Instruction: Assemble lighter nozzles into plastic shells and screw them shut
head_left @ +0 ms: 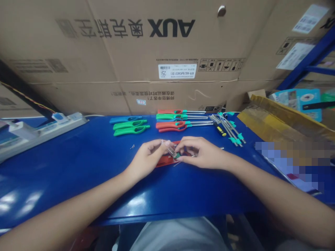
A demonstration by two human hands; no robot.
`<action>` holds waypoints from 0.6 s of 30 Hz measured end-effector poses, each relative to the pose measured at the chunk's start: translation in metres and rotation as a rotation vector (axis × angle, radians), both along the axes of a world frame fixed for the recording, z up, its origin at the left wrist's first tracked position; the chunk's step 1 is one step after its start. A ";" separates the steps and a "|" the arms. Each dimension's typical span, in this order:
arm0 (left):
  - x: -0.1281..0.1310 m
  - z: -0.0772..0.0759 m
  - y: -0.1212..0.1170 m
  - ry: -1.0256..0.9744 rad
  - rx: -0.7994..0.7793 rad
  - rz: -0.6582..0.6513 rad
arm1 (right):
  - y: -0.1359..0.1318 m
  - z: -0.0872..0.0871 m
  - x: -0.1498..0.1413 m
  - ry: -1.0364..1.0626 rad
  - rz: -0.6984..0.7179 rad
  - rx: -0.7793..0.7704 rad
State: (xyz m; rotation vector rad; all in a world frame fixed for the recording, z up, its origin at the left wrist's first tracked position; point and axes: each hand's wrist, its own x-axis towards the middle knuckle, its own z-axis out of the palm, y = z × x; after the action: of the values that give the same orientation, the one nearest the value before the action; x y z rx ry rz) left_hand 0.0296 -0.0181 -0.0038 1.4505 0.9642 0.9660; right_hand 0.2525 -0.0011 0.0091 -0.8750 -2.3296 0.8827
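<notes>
My left hand (146, 158) and my right hand (201, 152) meet above a red lighter-style handle (164, 162) lying flat on the blue table (65, 174). Left fingertips pinch a small clear plastic part (170, 150). Right fingertips grip a small teal part (178, 156) against it. Both hands hide most of the red handle. Further back lie several long-nosed lighters in green, blue and red (180, 116), and to their right several metal tubes with teal fittings (227, 129). A tiny wire spring (132, 146) rests left of my left hand.
A yellow-and-black screwdriver (221, 131) lies among the metal tubes. A white power strip (44, 134) runs along the table's left side. Large cardboard boxes (131, 62) stand behind the table, with a blue shelf frame (311, 59) and a yellow padded envelope (277, 120) at right.
</notes>
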 end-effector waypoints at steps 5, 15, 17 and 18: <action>0.000 0.002 0.004 -0.242 -0.238 0.074 | -0.003 0.004 0.013 -0.300 0.126 0.086; -0.004 0.005 0.004 -0.187 -0.265 -0.027 | 0.005 -0.006 0.010 -0.203 0.128 0.092; -0.005 0.003 0.004 -0.166 -0.261 -0.065 | 0.007 -0.004 0.010 -0.153 0.084 0.061; -0.005 0.002 0.005 -0.133 -0.251 -0.078 | 0.007 -0.003 0.010 -0.143 0.058 0.031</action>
State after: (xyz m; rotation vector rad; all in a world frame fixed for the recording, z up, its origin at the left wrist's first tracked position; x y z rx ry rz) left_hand 0.0243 -0.0134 -0.0020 1.1903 0.8899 0.8408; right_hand 0.2624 0.0060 0.0064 -0.8884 -2.4958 0.8300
